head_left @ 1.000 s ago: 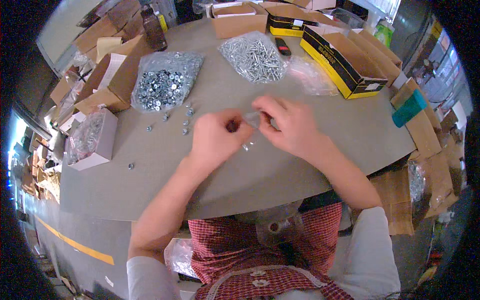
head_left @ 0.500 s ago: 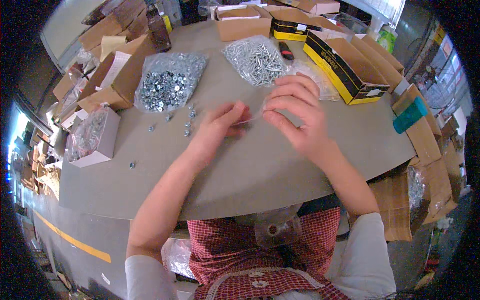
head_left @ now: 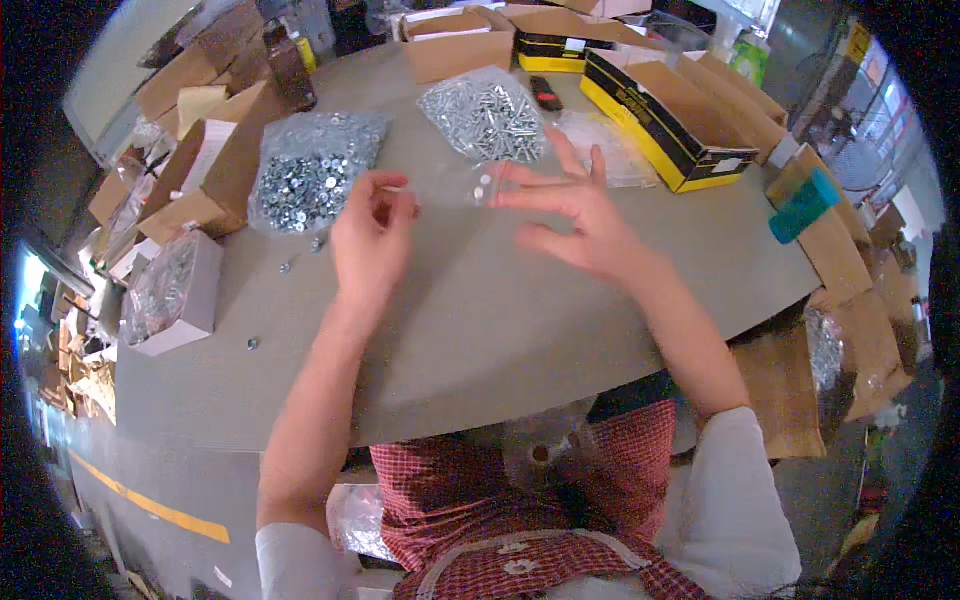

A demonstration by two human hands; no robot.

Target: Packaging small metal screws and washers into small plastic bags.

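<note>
Both forearms reach forward, bare. Left hand [head_left: 372, 232] is loosely curled with thumb and forefinger pinched together; right hand [head_left: 575, 215] is spread wide, fingers splayed leftward.
</note>
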